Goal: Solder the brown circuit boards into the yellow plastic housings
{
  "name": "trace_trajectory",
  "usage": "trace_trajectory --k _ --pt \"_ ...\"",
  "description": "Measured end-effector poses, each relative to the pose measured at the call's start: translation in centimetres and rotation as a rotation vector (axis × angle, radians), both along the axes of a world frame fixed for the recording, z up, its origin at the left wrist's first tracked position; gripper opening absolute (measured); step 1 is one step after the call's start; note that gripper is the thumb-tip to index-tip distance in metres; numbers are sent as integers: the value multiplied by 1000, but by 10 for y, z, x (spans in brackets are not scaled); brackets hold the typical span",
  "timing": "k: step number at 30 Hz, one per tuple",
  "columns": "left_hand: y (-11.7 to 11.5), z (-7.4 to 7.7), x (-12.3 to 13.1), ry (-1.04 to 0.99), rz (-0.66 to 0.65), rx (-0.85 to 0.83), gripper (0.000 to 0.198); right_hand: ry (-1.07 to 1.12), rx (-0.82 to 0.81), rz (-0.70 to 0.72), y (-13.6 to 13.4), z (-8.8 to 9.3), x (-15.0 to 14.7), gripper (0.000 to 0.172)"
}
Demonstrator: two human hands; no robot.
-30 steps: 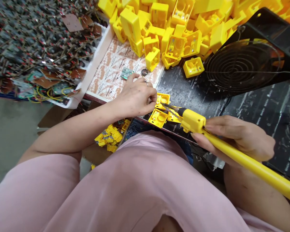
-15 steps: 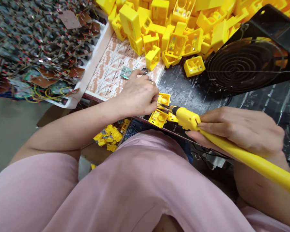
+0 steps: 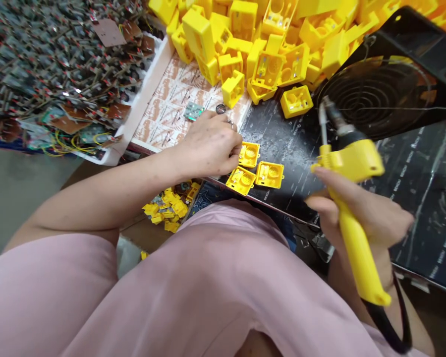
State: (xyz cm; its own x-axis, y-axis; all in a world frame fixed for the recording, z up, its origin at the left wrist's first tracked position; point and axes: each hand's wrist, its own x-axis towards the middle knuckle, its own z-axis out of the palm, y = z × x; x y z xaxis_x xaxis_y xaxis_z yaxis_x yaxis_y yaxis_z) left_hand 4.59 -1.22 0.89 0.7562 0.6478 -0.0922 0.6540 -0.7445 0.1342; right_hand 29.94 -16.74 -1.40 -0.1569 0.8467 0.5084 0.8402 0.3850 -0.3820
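Observation:
My right hand (image 3: 371, 213) is wrapped round the handle of a yellow soldering gun (image 3: 357, 161), whose metal tip points away from me, up beside the fan. A black cord trails from the handle's lower end. My left hand (image 3: 210, 144) is closed, fingers bent down at the left edge of a small yellow case (image 3: 250, 154); what the fingertips pinch is hidden. Two more open yellow cases, one in front (image 3: 241, 180) and one to the right (image 3: 269, 175), lie close by with metal contacts inside. Beyond my left fingers are a green circuit board (image 3: 194, 111) and a small round black part (image 3: 220, 109).
A heap of yellow cases (image 3: 267, 59) fills the back of the bench. A black fan (image 3: 371, 99) stands at the right. At the left, a white foam tray (image 3: 132, 121) holds many wired circuit boards. Below the bench edge sits a box of yellow parts (image 3: 167, 210).
My right hand has drawn the soldering gun away from the cases, to the right, and turned its tip upward. My left hand has stayed nearly in place.

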Motion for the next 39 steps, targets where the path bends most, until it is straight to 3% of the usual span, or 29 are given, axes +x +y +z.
trace_trajectory --k 4,7,9,12,14,17,20,23,25,27,30,34,36,39 --pt "-3 -3 3 28 16 -15 22 -84 60 97 16 -2 -12 23" --pt "2 3 -4 36 1 -53 25 -63 33 173 24 -14 -16 47" --pt "9 15 -17 -40 -41 -97 32 -22 -21 207 25 -24 -14 58" --pt "19 36 -42 -178 -76 -136 44 70 -92 211 22 -35 -10 66" --pt "17 42 -52 -193 -141 -167 48 108 -92 203 21 -39 -10 68" --pt "2 28 -45 -94 -265 -171 73 113 -80 218 22 -40 -14 65" --pt "-18 -2 -26 -18 -307 -92 99 59 -51 199 25 -40 -17 56" --pt "-29 -29 -20 -81 -312 -2 85 23 -19 84 24 -40 -16 53" --pt "-31 -36 -28 -138 -361 40 70 12 -11 -9 22 -41 -16 57" --pt "-30 -31 -45 -197 -444 58 59 16 1 -50 22 -41 -18 61" --pt "-28 -2 -88 -238 -474 7 57 26 32 -12 24 -41 -27 63" --pt "-29 36 -149 -35 -279 -148 69 24 13 25 31 -40 -36 64" --pt "-26 39 -158 23 -235 -138 75 21 11 38 33 -41 -39 64" --pt "-7 18 -129 -70 -176 -103 55 9 18 35 36 -42 -43 59"
